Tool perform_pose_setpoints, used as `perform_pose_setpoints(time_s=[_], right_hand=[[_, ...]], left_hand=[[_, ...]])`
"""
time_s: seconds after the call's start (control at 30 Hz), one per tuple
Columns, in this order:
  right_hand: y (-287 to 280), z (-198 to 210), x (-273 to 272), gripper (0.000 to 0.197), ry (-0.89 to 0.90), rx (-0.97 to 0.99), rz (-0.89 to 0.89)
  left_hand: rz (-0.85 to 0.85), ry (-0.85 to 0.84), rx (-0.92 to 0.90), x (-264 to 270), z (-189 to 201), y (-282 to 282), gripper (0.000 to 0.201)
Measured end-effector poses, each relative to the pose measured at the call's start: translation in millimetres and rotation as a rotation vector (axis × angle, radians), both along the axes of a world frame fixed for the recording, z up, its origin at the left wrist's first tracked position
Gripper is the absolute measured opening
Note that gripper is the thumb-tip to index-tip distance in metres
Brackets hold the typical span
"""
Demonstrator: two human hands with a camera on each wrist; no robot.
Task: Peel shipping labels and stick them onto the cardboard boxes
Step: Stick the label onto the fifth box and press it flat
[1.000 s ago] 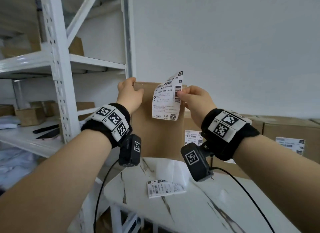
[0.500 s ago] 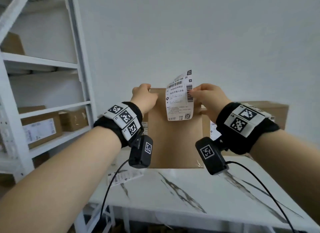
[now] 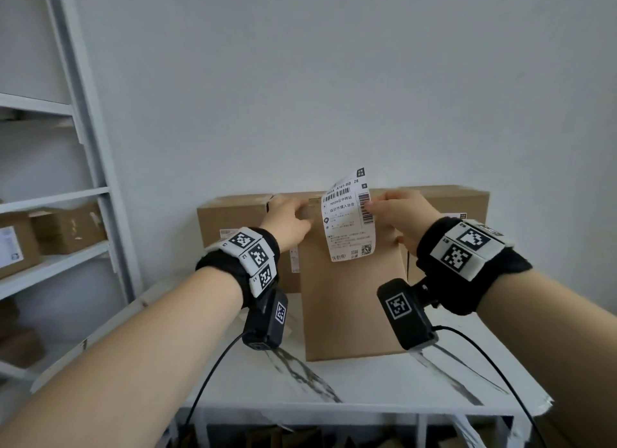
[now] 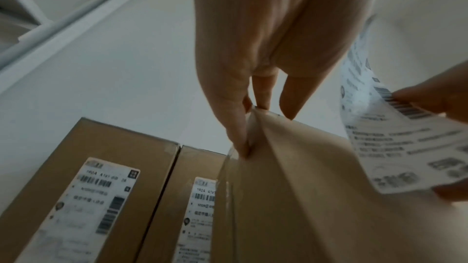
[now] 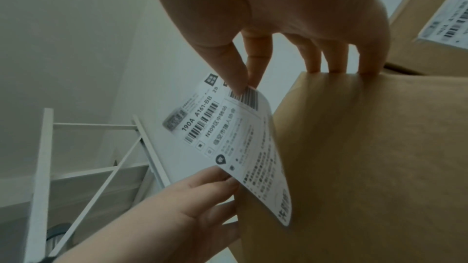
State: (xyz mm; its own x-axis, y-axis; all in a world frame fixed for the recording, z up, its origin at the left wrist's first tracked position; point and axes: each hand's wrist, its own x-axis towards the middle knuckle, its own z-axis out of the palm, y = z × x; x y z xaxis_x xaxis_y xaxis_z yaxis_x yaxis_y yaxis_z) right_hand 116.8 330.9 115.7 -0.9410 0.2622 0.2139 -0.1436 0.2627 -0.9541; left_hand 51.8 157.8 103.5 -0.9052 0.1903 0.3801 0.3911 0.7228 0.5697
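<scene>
A person stands a plain cardboard box (image 3: 350,287) upright on a white marble-patterned counter (image 3: 367,381), steadying it at its top edge with both hands. The left hand (image 3: 288,219) grips the box's upper left corner, its fingers (image 4: 236,127) curled over the edge and the thumb against the near face. The right hand (image 3: 400,214) pinches a white shipping label (image 3: 349,219) between thumb and forefinger at the barcode on its right edge, while its other three fingers (image 5: 336,61) hook over the top of the box. The label hangs in front of the near face of the box, its upper end standing above the box's top edge and its lower end curling close to the cardboard; whether any part already sticks cannot be told.

Behind the held box, against the pale wall, a row of boxes lies on the counter: a labelled box (image 3: 233,220) at far left, a second labelled box (image 4: 197,207) just beside it and partly hidden, and another box (image 3: 464,200) at far right. The left wrist view shows printed labels on the near faces of the two left ones. A white metal shelf unit (image 3: 66,194) at the left of the scene carries more cardboard boxes (image 3: 70,227).
</scene>
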Motion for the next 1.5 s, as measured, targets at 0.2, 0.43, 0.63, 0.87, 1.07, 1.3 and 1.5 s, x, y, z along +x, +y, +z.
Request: perform_pose_setpoints(time_s=[0.2,0.43,0.63,0.87,1.07,1.3,1.5], right_hand=[[9,-13,-8,0.019,-0.108,0.084,-0.049],[16,-26,-15,0.035,-0.176,-0.156,-0.073],[22,-21,-13,0.02,-0.074,-0.044,-0.145],[6,-47,-12,0.015,-0.212,-0.046,-0.071],[2,-58,-19,0.03,-0.191,0.053,-0.104],[4,-69,-32,0.02,-0.195,0.122,-0.143],[7,-76,-41,0.023,-0.208,0.103,-0.164]], left_hand=[[-0.016,0.054,-0.275,-8,-5,-3,0.079],[-0.024,0.037,-0.246,-12,-10,0,0.089],[-0.028,0.03,-0.231,-10,-12,0,0.093],[-0.049,0.012,-0.234,-6,-9,1,0.091],[-0.085,-0.019,-0.204,-4,-11,-1,0.089],[-0.107,-0.079,-0.093,-7,-8,0,0.066],[-0.133,-0.182,0.197,-4,-7,6,0.062]])
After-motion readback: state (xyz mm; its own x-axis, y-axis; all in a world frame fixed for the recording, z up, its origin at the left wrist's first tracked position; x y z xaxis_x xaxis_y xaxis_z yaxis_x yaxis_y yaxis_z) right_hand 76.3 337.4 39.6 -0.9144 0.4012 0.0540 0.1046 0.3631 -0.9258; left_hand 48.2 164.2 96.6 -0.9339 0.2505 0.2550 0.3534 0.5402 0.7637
